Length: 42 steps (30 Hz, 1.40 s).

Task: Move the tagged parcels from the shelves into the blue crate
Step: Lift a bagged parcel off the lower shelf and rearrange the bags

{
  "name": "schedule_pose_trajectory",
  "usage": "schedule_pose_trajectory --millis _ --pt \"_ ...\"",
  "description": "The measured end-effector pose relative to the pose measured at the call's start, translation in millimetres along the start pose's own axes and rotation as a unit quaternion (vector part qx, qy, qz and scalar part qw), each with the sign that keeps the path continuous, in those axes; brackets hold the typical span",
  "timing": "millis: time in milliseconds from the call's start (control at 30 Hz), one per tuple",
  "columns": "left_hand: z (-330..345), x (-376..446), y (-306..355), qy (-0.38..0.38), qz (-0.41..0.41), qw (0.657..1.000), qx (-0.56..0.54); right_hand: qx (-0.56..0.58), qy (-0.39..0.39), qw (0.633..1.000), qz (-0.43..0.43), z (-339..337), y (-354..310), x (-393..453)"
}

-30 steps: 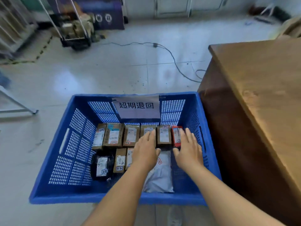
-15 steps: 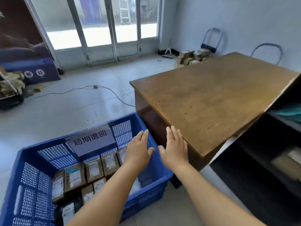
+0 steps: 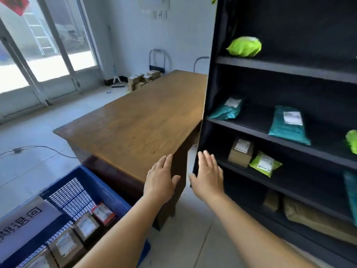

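The blue crate point(image 3: 90, 182) sits on the floor at lower left, with several labelled brown boxes point(image 3: 86, 226) and a red parcel point(image 3: 103, 210) inside. My left hand point(image 3: 160, 179) and my right hand point(image 3: 208, 176) hover side by side, fingers straight, holding nothing, in front of the table corner and the shelf's left edge. On the black shelves point(image 3: 280, 68) lie a lime bag point(image 3: 244, 46), teal bags point(image 3: 287, 124), a brown box point(image 3: 241, 151) and a small green pouch point(image 3: 265, 164).
A wooden table point(image 3: 139, 120) stands between the crate and the shelf unit. Brown padded parcels point(image 3: 309, 215) lie on the bottom shelf. Glass doors, a cable on the floor point(image 3: 34, 147) and stacked boxes point(image 3: 143, 79) are farther back.
My view has swung right from the crate to the shelves. Both hands have lifted out of the crate, empty, and now hover near the shelf's left edge.
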State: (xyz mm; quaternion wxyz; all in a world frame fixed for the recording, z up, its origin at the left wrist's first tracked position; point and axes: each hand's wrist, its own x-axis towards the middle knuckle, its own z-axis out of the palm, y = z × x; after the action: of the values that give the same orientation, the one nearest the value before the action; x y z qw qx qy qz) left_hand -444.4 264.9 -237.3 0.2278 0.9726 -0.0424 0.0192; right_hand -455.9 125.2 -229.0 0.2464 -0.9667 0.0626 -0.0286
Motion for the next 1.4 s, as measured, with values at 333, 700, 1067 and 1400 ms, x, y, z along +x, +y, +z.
schedule_pose_trajectory --millis 333,700,1067,1400 --pt "93.8 -5.3 194.7 -0.068 0.105 0.992 -0.009 -0.005 0.041 0.992 0.119 -94.9 193.7 -22.9" --pt "190.1 -32.8 369.6 -0.125 0.217 0.968 0.007 -0.002 0.082 0.967 0.242 -174.0 367.9 -71.8" --pt "288.5 -38.8 490.5 -0.227 0.319 0.92 0.021 0.017 0.132 0.916 0.378 -213.6 495.9 -109.8" --pt "373.3 9.5 571.5 -0.302 0.322 0.897 0.026 0.013 0.113 0.897 0.427 -233.7 596.1 -59.3"
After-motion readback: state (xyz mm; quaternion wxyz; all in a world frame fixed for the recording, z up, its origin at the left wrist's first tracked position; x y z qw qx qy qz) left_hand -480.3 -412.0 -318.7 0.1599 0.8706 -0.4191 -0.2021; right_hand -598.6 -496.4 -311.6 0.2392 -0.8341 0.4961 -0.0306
